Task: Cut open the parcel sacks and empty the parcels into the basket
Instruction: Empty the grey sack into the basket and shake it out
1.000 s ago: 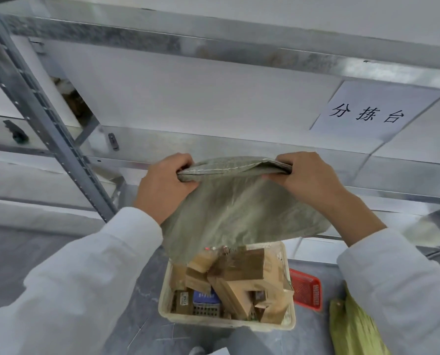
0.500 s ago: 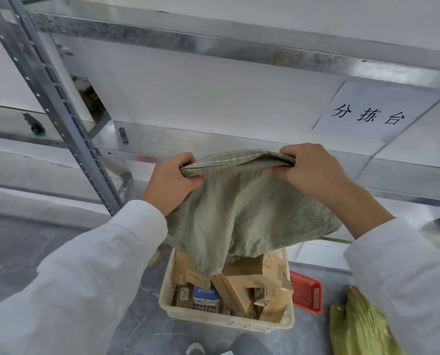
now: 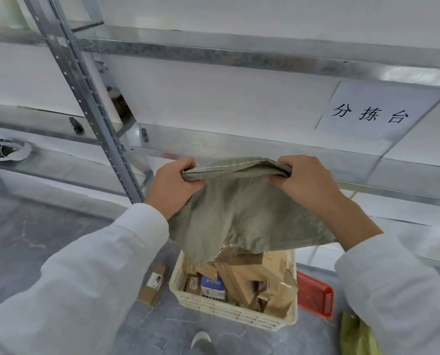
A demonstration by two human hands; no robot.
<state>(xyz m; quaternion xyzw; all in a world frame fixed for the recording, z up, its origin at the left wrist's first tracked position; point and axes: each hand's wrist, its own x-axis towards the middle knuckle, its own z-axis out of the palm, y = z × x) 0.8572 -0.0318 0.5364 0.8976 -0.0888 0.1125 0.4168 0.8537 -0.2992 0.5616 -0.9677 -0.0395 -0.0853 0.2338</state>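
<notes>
Vs 1 s ago the grey-green woven plastic sack (image 3: 239, 216) hangs flatter and limper, w/ no bulge left in it, so it's prob. empty or nearly so. Its open mouth droops onto the heap of brown cardboard parcels (image 3: 249, 275) in the cream slatted plastic basket (image 3: 229, 310), which stands on the grey floor (image 3: 34, 239) right below.

New in view: a small brown cardboard box w/ a white label (image 3: 153, 285) lies on the floor just beside the basket's left wall, outside it. A sec ago that spot sat behind the left sleeve, so can't tell whether the box spilled or was there already.

For the task:
- This sack looks finished and can go aside.
- The stray box needs dropping into the basket.
- The yellow-green sack (image 3: 354, 334) at bottom right, near the red plastic mesh tray (image 3: 316, 295), is prob. next to cut.

Both hands stay up at approx. the same height w/ the same grip. The left hand (image 3: 174, 187) is curled tight round the sack's left bottom corner, fingers wrapped over the stitched seam. The right hand (image 3: 306, 183) clamps the right corner likewise, fabric bunched in the fist. The seam runs between them and the sack hangs upside down. Neither hand holds anything else, and no cutter is in view.
</notes>
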